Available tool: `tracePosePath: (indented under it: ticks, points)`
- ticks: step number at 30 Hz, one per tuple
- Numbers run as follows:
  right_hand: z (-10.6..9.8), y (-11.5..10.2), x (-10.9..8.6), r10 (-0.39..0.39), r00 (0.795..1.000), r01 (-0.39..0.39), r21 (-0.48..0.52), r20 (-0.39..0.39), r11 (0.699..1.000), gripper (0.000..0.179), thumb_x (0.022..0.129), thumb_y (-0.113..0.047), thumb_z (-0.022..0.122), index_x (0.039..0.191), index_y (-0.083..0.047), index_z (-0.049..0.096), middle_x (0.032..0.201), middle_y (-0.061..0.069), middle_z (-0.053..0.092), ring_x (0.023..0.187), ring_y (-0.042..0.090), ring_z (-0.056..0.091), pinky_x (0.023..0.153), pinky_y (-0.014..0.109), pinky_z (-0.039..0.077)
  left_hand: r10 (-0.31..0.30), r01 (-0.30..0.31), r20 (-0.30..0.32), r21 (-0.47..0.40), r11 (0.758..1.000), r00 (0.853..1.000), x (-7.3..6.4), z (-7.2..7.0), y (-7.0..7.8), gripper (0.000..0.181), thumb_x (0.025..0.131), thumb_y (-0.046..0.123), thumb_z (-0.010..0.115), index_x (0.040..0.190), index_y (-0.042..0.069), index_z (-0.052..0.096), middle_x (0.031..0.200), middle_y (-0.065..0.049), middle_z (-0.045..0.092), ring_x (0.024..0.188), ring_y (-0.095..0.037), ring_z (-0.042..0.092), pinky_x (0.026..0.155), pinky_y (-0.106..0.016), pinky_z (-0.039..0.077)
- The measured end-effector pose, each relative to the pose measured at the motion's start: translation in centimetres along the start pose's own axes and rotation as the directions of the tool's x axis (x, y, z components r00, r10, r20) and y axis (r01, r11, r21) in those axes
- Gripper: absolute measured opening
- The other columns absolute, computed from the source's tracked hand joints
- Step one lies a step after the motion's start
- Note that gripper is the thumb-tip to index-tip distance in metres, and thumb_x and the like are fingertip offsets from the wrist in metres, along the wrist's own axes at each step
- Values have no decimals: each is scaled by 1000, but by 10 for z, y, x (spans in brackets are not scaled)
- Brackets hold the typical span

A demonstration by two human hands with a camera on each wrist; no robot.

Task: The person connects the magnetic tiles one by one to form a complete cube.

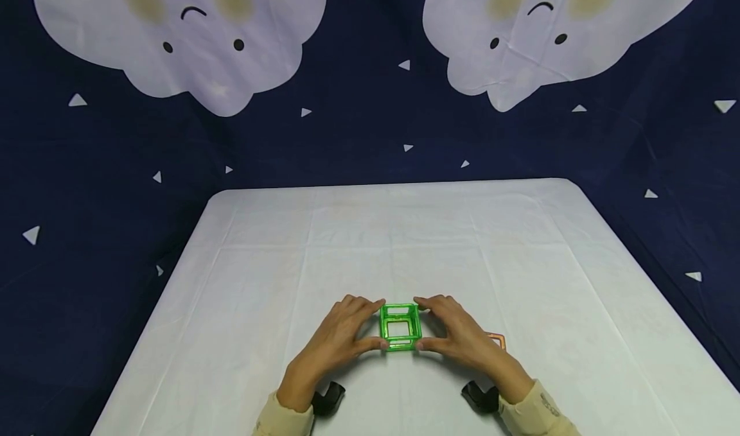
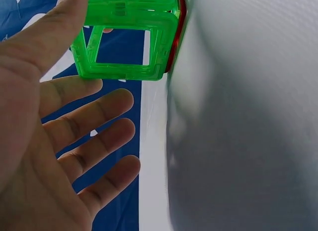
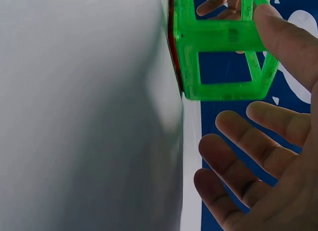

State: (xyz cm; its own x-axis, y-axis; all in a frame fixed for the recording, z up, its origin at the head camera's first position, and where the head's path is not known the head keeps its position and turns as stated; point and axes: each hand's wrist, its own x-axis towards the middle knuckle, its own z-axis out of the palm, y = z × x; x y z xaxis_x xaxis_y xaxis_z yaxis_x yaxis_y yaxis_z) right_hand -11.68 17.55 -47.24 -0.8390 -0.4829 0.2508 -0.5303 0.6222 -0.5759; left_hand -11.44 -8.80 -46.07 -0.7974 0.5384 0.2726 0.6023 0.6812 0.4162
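A green cube [image 1: 399, 344] of open square frame tiles stands on the white table [image 1: 405, 243], near its front edge. A red tile edge [image 2: 182, 27] shows under the cube, against the table. My left hand [image 1: 378, 324] pinches the cube's left side, index finger on the far corner and thumb on the near one. My right hand [image 1: 419, 324] pinches the right side the same way. In the left wrist view the thumb lies on the cube [image 2: 124, 70] and the other fingers spread below it. The right wrist view shows the cube [image 3: 223, 37] the same way.
An orange frame tile [image 1: 497, 340] lies flat on the table just behind my right hand. A dark blue cloth with white cloud figures [image 1: 185, 31] hangs behind the table. The table's edges fall away to both sides.
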Motion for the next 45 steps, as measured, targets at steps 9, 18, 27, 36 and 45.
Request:
tracePosePath:
  ticks: [9, 18, 27, 36, 45]
  points:
    - [-14, 9, -17, -6, 997, -1, -91, -78, 996, 78, 65, -37, 82, 131, -10, 52, 116, 2, 62, 106, 17, 54, 94, 41, 40, -17, 17, -13, -12, 1000, 1000, -2, 1, 0, 70, 74, 53, 69, 132, 17, 54, 107, 3, 64, 101, -12, 53, 87, -34, 43]
    - [-32, 21, -39, 4, 987, -39, -215, -159, 976, 72, 64, -34, 84, 127, -11, 56, 114, -1, 61, 92, 4, 40, 77, 28, 38, -26, 25, -29, -33, 999, 999, -4, 1, 0, 71, 73, 50, 71, 133, 17, 54, 106, 2, 64, 101, -12, 52, 87, -33, 42]
    - [-46, 30, -57, 14, 978, -71, -266, -209, 961, 71, 61, -27, 86, 123, -10, 58, 112, -1, 61, 93, 7, 42, 80, 23, 30, -10, 10, -61, 3, 1000, 998, -4, 3, -1, 69, 72, 51, 71, 131, 17, 55, 103, 3, 64, 99, -12, 53, 86, -32, 42]
    - [-53, 40, -77, 82, 977, -146, -338, -194, 930, 74, 58, -36, 86, 121, -9, 59, 111, 2, 61, 93, 13, 44, 79, 29, 29, 24, -22, -95, 21, 1000, 995, -3, 6, -3, 68, 73, 51, 70, 129, 16, 56, 101, 3, 64, 97, -12, 53, 84, -32, 42]
    - [-53, 43, -90, 108, 981, -160, -349, -164, 923, 75, 57, -43, 85, 120, -11, 61, 110, 0, 60, 93, 15, 46, 78, 30, 28, 25, -24, -84, 13, 1000, 996, -3, 5, -2, 69, 72, 50, 72, 130, 15, 56, 103, 2, 64, 97, -11, 52, 85, -32, 42]
